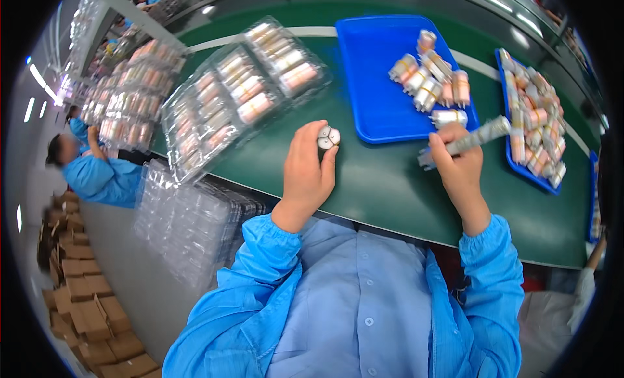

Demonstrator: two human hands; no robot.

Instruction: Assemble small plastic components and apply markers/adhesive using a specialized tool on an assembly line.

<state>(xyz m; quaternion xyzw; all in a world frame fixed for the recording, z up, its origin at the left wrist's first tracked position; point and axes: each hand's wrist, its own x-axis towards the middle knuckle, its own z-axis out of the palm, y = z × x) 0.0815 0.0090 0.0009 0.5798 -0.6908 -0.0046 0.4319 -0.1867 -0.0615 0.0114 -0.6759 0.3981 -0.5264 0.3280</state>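
My left hand (308,165) is closed round a bundle of three cylinders (329,138), their round white ends facing up; the rest is hidden by the fingers. In my right hand (459,168) is a long, pale grey-white bundle of slim cylinders (480,135), tilted up to the right. It is held between thumb and fingers beside the near right corner of a blue tray (377,85). Short white and pink bundles with yellow bands (428,92) lie loose in the right half of that tray. One banded bundle (448,117) lies close to my right hand.
A clear plastic blister tray (242,85) filled with bundles lies on the green table (383,186) at left. Another blue tray (551,183) heaped with bundles stands at right. Stacked clear trays (188,215), cardboard boxes (91,316) and a co-worker in blue (107,176) are off the table's left.
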